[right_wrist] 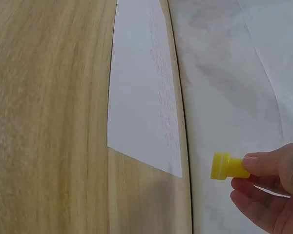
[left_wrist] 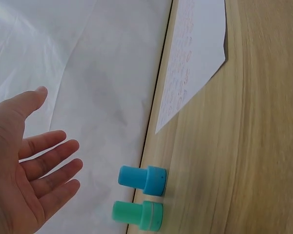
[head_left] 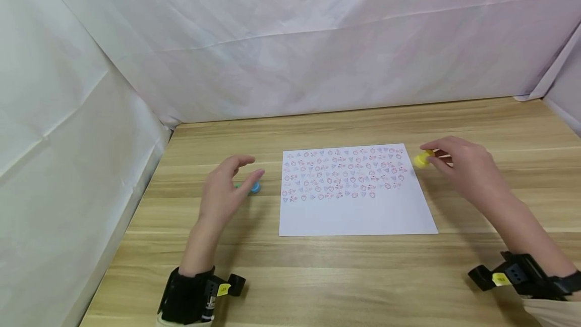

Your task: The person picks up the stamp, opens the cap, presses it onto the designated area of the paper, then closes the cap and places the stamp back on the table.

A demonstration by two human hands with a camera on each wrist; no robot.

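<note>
While pinched in the right hand, yellow stamp beside paper; left hand slack.

The head view looks down at the table; both close wrist views share its paper.
</note>
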